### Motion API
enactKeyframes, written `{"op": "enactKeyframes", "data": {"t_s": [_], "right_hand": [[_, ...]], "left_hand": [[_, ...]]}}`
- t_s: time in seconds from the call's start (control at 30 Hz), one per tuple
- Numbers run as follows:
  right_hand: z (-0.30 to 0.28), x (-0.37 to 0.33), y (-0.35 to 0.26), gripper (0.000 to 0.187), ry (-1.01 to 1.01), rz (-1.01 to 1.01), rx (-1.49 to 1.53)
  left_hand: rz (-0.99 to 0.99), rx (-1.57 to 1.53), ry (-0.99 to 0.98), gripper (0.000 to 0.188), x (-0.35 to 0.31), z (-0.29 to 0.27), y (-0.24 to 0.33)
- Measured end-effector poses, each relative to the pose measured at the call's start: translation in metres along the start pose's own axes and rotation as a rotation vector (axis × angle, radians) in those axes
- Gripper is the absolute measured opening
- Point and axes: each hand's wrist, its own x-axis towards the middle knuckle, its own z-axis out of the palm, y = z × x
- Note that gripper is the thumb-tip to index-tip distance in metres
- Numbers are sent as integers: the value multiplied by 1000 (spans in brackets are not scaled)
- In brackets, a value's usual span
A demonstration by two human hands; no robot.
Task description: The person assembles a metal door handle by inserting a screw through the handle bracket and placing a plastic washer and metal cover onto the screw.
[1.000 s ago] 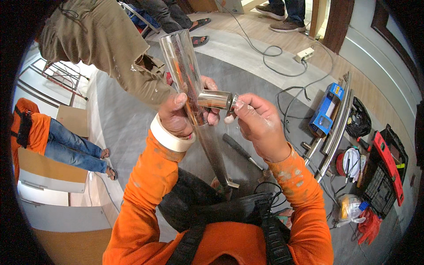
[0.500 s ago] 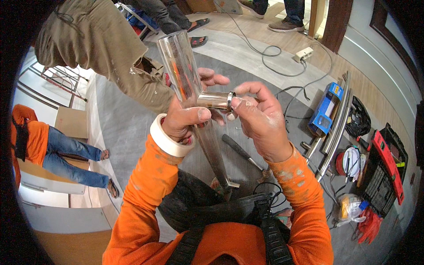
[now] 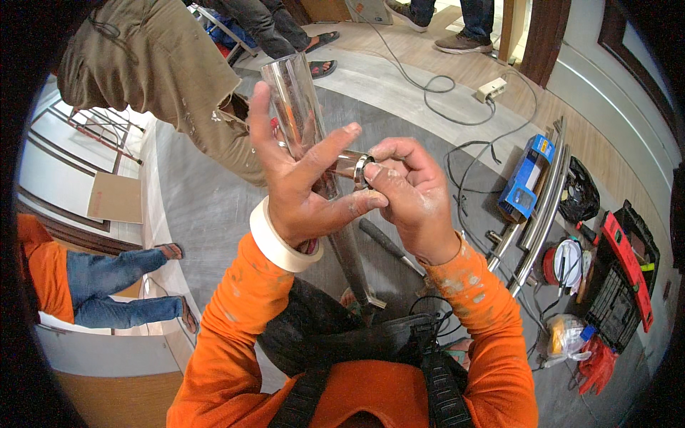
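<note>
A shiny metal pipe (image 3: 296,100) stands tilted in front of me, with a short side branch (image 3: 345,165) pointing right. At the branch's end is a polished ring (image 3: 362,172), pinched between the thumb and fingers of my right hand (image 3: 422,203). My left hand (image 3: 294,187) lies across the front of the pipe with fingers spread; its thumb tip comes close to the right fingertips. Around my left wrist sits a white roll of tape (image 3: 265,239). Below the hands, a dark-handled tool (image 3: 382,237) rests on the floor, its head hidden.
On the right lie metal tubes (image 3: 546,207), a blue box (image 3: 524,178), a red level (image 3: 628,264), a black case (image 3: 610,299) and red gloves (image 3: 598,367). A grey cable runs to a power strip (image 3: 491,89). Someone in khaki trousers (image 3: 164,85) stands close; another person (image 3: 107,285) is at left.
My left hand has let go of the pipe and come round in front of it, fingers spread. The right hand keeps its pinch at the ring. The person at left has shifted stance.
</note>
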Motion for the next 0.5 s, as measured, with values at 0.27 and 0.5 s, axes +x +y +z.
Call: {"op": "enactKeyframes", "data": {"t_s": [0.27,0.5], "right_hand": [[-2,0,4,12,57,-126,-101],[0,-1,7,10,36,-173,-134]], "left_hand": [[-14,-12,-188,47,12,-6,7],[-28,-153,-319,37,13,-13,5]]}}
